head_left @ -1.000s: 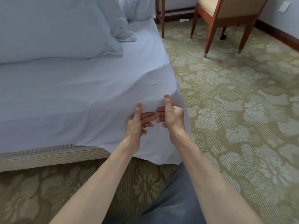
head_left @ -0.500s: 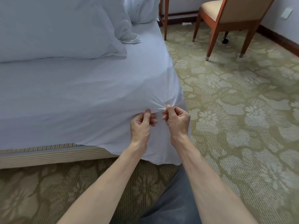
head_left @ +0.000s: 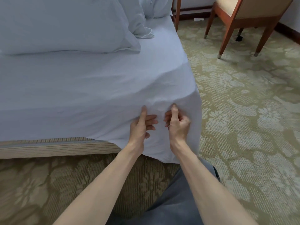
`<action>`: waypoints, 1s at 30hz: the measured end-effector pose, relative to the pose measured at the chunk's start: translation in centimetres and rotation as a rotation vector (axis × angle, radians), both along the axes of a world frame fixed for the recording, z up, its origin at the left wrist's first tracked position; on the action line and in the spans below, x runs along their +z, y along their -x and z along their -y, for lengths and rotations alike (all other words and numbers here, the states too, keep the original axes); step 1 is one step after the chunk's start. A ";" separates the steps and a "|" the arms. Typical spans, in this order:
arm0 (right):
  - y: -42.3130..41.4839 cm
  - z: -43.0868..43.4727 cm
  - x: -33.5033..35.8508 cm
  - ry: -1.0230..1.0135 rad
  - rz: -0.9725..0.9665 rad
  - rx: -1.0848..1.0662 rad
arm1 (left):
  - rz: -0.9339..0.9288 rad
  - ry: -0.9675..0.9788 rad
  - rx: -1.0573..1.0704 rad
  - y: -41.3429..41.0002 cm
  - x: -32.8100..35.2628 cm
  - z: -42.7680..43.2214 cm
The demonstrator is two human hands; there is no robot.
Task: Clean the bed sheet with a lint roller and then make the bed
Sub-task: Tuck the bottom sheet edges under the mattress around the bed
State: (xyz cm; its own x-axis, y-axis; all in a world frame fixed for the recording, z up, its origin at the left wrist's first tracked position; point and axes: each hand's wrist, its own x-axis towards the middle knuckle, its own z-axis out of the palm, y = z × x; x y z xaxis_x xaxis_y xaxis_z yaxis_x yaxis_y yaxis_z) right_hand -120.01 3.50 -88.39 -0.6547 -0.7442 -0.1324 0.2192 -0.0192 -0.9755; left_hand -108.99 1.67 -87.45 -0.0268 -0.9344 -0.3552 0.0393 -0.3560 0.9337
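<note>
White bed sheet [head_left: 97, 88] covers mattress top, smooth mostly, wrinkled at corner nearest me, hem hanging loose there. 2 pillows on sheet at far end: big one [head_left: 65, 25], 2nd [head_left: 155, 7] behind it. Striped bed base [head_left: 56, 146] exposed on my left. Base and wooden chair [head_left: 253, 12] stand on floral carpet [head_left: 243, 127].

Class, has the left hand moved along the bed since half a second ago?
No. The left hand stays beside the bed sheet's hanging corner; only its fingers uncurled.
</note>
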 end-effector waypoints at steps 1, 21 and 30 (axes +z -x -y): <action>-1.0 -0.1 -0.3 -0.027 -0.008 0.046 | -0.017 -0.013 0.017 -0.7 0.1 0.4; -5.2 0.4 -4.3 -0.162 0.075 0.158 | -0.052 -0.027 0.013 -7.2 -4.0 1.1; -8.8 2.5 -7.8 -0.237 1.058 0.342 | -0.483 -0.310 0.396 -11.6 -7.8 2.2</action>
